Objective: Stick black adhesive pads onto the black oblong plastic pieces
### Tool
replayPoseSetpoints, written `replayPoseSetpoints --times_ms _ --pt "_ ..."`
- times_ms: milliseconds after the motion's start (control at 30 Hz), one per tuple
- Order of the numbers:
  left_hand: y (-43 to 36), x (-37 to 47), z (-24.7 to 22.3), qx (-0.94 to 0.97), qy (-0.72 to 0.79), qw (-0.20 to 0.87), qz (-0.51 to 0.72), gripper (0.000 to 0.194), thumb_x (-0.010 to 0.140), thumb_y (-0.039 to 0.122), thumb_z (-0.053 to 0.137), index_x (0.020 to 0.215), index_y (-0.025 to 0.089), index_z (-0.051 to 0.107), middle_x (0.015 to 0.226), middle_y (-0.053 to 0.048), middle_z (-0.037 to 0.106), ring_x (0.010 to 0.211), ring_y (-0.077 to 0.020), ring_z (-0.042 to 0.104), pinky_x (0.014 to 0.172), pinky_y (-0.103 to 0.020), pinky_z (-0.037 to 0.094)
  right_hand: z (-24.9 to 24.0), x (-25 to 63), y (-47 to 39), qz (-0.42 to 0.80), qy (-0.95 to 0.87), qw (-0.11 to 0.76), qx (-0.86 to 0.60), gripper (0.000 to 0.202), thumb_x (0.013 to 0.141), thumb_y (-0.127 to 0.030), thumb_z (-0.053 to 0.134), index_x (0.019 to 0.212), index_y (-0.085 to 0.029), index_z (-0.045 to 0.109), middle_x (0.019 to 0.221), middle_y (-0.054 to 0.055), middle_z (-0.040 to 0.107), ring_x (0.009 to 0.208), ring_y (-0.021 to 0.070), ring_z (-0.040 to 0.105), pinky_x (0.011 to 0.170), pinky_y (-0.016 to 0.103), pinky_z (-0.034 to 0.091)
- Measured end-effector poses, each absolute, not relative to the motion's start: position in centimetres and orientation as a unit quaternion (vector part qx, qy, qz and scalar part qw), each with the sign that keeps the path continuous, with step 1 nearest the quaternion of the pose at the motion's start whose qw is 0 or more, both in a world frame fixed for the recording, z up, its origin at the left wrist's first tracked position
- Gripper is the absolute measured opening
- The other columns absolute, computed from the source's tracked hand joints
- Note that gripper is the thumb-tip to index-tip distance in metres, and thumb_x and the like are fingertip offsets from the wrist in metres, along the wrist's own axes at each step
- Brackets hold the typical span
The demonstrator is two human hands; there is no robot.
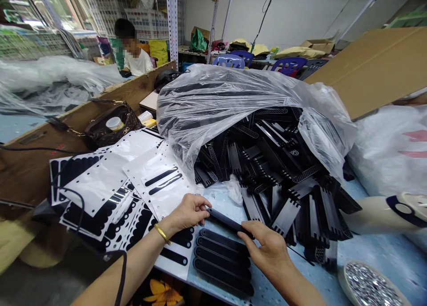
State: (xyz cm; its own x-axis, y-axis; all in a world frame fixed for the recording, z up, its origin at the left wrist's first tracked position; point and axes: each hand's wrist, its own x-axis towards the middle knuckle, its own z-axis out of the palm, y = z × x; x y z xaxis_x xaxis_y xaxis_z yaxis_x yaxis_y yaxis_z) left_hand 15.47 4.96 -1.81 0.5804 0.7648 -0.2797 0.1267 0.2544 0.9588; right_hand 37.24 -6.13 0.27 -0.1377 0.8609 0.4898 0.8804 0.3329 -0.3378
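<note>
"Two hands can be seen; what is gripped by them?"

"One black bar (227, 220) is held just above the worktop (383, 257). Its far left end is pinched between the thumb and fingers of the left hand (190, 212), and its near right end is gripped by the right hand (267, 243)."

"What is laid beneath it?"

"Similar dark bars (222, 265) are lined up side by side, their rounded ends pointed left. A gold bangle (162, 235) is worn on the left wrist."

"And what is placed to the left?"

"White sheets (106, 177) with black strip-shaped pieces are spread there, overlapped in layers. Beyond them, a white tub (114, 123) is held in a brown handbag (130, 123)."

"What is seen farther back and to the right?"

"Black slotted parts (283, 208) are heaped, partly covered by clear plastic (227, 88). Small shiny metal pieces (370, 283) are contained in a bowl (344, 281) at the lower right. Behind the wooden board (133, 86), a person in white (138, 63) is seen."
</note>
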Motion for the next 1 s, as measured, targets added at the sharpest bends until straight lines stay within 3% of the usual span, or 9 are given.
replayPoseSetpoints --times_ms 1000 --pt "4.95 15.47 -2.19 0.563 0.390 0.686 0.245 0.022 0.067 0.018 0.069 0.088 0.011 0.067 0.055 0.004 0.058 0.043 -0.0124 0.064 0.034 -0.014 0.041 0.13 37.02 -6.05 0.077 -0.730 0.296 -0.611 0.019 0.085 -0.016 0.050 0.079 -0.021 0.067 0.073 0.006 0.069 0.067 0.0193 0.068 0.061 0.029 0.056"
